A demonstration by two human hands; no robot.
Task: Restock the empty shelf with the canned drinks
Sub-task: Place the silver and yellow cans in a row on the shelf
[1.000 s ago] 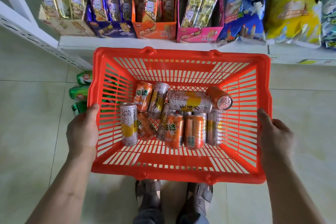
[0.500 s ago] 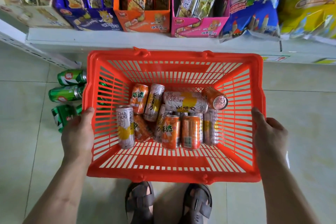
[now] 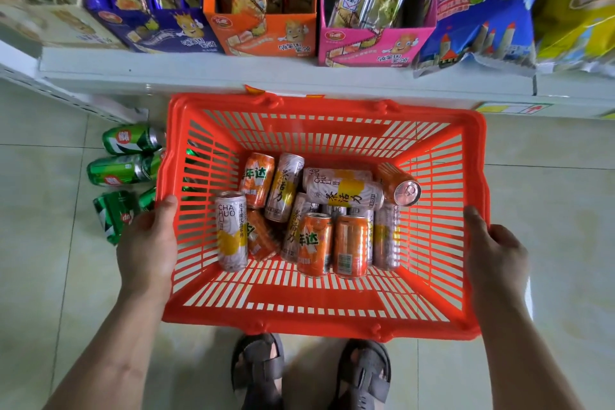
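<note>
Labels: pale cans (image 3: 232,231) reading "CHA HUO LI"; orange cans (image 3: 314,243) carrying Chinese characters.
Floor: glossy pale tiles; green cans (image 3: 123,170) lying past the basket's left wall, brand too blurred to read, possibly 7UP.
Shelf: white shelf edge (image 3: 233,70) showing beyond the basket's far rim, snack boxes (image 3: 263,33) standing on it.
Basket: red slatted basket (image 3: 319,316); cans lying jumbled on its bottom.
Left hand (image 3: 146,243): gripping left rim, thumb inside.
Right hand (image 3: 496,253): gripping right rim, fingers curling outside.
</note>
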